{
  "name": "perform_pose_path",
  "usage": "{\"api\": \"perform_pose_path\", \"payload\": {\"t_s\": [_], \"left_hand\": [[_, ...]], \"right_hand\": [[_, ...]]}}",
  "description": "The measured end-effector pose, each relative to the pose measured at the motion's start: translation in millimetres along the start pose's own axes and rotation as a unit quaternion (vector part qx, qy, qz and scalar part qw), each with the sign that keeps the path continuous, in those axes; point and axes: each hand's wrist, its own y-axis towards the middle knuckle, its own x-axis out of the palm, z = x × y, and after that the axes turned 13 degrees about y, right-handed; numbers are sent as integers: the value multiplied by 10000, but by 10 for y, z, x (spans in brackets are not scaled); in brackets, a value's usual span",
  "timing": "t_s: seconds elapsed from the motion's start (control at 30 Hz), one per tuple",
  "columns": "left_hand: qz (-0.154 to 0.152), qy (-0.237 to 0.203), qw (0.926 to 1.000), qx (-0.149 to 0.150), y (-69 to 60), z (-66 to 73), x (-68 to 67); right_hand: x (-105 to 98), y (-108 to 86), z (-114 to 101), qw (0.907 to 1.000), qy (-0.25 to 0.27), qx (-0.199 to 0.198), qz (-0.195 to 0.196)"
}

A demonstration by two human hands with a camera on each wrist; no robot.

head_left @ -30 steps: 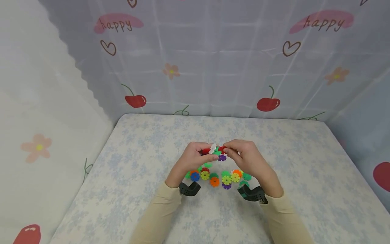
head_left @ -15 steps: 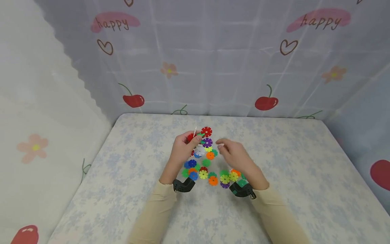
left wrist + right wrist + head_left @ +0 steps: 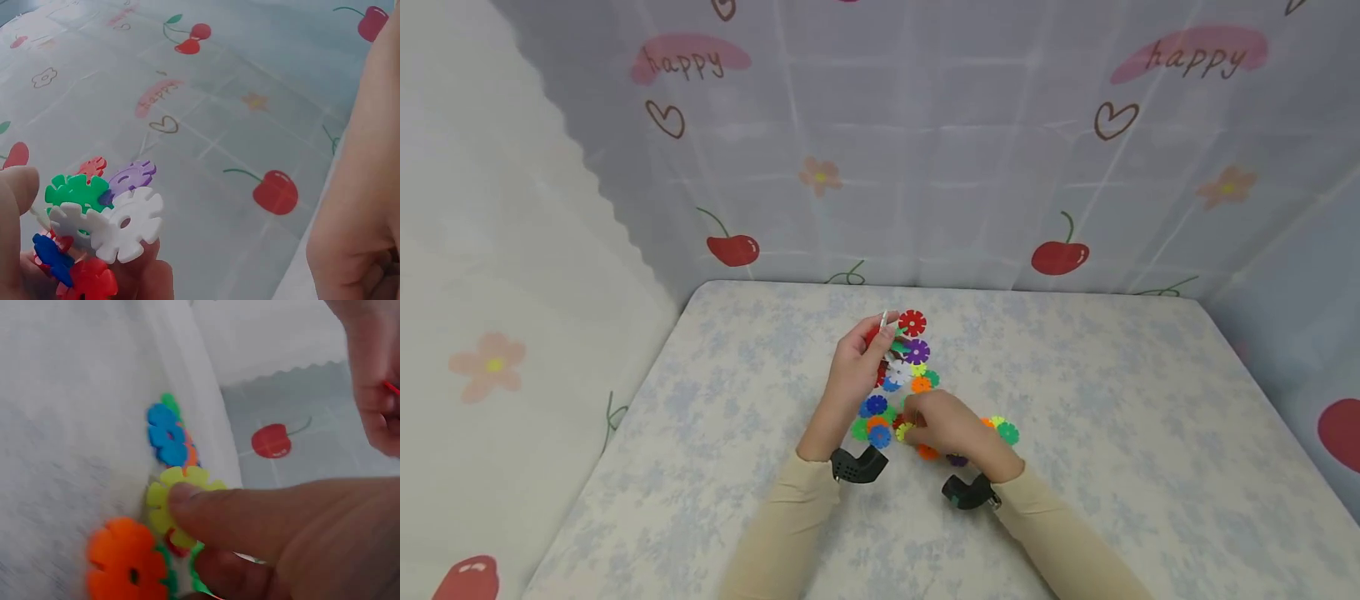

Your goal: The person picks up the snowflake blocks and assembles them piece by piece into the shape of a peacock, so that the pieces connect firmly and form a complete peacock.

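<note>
My left hand (image 3: 855,360) holds, between thumb and fingers, a joined cluster of notched plastic flower discs. It includes a red disc (image 3: 912,323) and a purple disc (image 3: 916,352); in the left wrist view a white disc (image 3: 134,225), a green disc (image 3: 78,192) and a blue disc (image 3: 53,257) show too. Lower down, my right hand (image 3: 955,425) is over the loose discs, fingers bent. Its thumb lies across a yellow disc (image 3: 161,500) in the right wrist view. Whether it pinches that disc is unclear, since the fingertips are partly hidden.
Near the right hand lie an orange disc (image 3: 125,559), a blue disc (image 3: 879,437) and a green disc (image 3: 1008,432). Another orange disc (image 3: 921,384) appears just below the held cluster. The patterned tabletop (image 3: 1112,400) meets a printed curtain (image 3: 917,167) at the back.
Both hands were together at the cluster; the right hand has since let go and moved down to the loose discs. My left hand has shifted slightly left, and turned the cluster.
</note>
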Motion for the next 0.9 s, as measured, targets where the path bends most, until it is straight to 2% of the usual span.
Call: {"api": "perform_pose_path", "payload": {"t_s": [0.1, 0.17, 0.23, 0.33, 0.43, 0.53, 0.7, 0.9], "left_hand": [[-202, 22, 9996, 175, -9, -1, -2], [-458, 77, 9985, 304, -9, -4, -8], [-826, 292, 9952, 430, 0, -11, -10], [-1340, 893, 9849, 635, -15, -18, 4], [-1532, 1562, 9718, 881, -44, -3, 36], [-1510, 1998, 9622, 1072, -69, 32, 60], [-1522, 2376, 9491, 1396, -85, 28, 68], [-1619, 2391, 9441, 1590, -95, 38, 81]], "right_hand": [[-173, -37, 27, 9980, 623, 93, 41], [-336, -90, 20, 9943, 968, 97, 427], [-511, -171, 1, 9864, 1266, 6, 1045], [-738, -336, -67, 9697, 1512, -372, 1882], [-854, -467, -168, 9579, 1447, -800, 2347], [-869, -538, -267, 9563, 1042, -1128, 2486], [-834, -568, -342, 9590, 389, -1541, 2348], [-807, -591, -340, 9572, 151, -1692, 2343]]}}
